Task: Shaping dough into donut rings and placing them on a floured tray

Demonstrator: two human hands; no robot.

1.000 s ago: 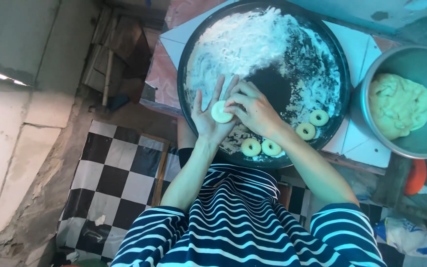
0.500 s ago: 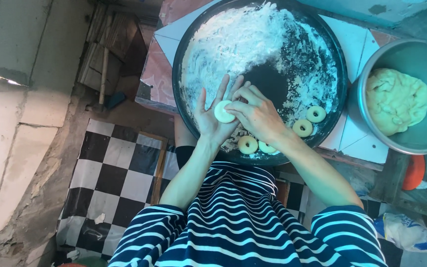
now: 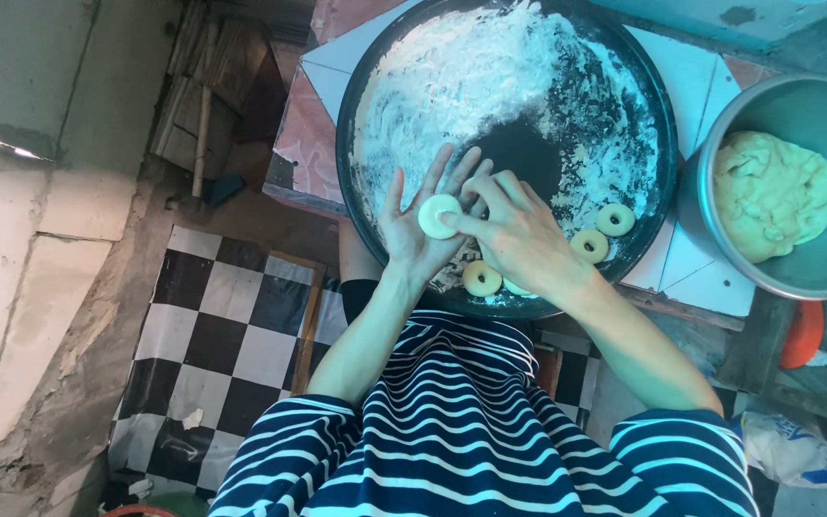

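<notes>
Fingers of the left hand are spread flat and apart, palm up, cradling a small round disc of pale dough over the near edge of the big dark round pan. Fingers of the right hand are bunched together, and its fingertips press on the right side of the disc; whether they pinch it or only push on it is hard to make out, since the knuckles cover the contact. That hand also hides part of one dough ring lying in the pan just beneath it. Three other dough rings show near the pan's near-right rim, beside the right hand and wrist. White flour covers much of the pan's far and left side, with a bare dark patch in the middle. Right of the pan stands a metal bowl, cut off by the picture's edge, holding a lump of yellowish dough. Below the pan, the person's striped shirt fills the foreground, and a checkered black-and-white floor lies to the pan's lower left.
</notes>
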